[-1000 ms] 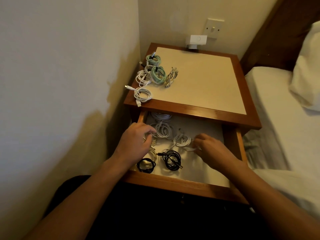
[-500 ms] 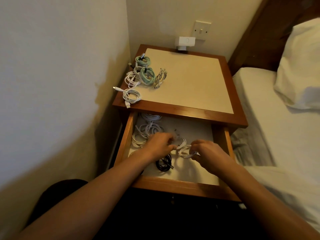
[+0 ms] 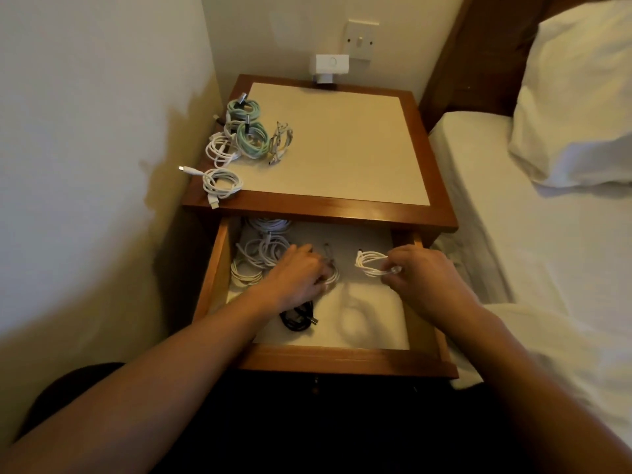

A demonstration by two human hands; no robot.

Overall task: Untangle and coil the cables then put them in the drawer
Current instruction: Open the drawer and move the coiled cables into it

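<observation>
Stowing stage, seen from the open side. The drawer (image 3: 342,362) stands pulled out beneath the bench (image 3: 342,148). The right hand (image 3: 424,275) pinches the held coil (image 3: 371,265), small and white, between thumb and fingers. It hangs clear of the lining over the drawer's right half, and its shadow falls nearer the front. The left hand (image 3: 297,278) lies over the drawer's centre with its fingers curled down onto the middle coil (image 3: 333,277). Whether they grip it or only press it cannot be told.

The stowed coils (image 3: 260,254), all white, crowd the back left corner. A black coil (image 3: 297,318) lies near the front, partly under the left forearm. Still on the bench are the green coils (image 3: 251,136), with others beside them, and the edge coil (image 3: 222,183), whose plug reaches the front rim.

The step in hand is probably setting down the held coil. That calls for lowering it onto the bare lining at the right and letting go without the loops springing loose, then fetching from the bench.

The bench front overhangs the drawer's back, so hands should draw forward before rising. The wall (image 3: 102,131) crowds the left side and the bed (image 3: 513,217) the right. The right hand sits just beside the drawer's right side.
</observation>
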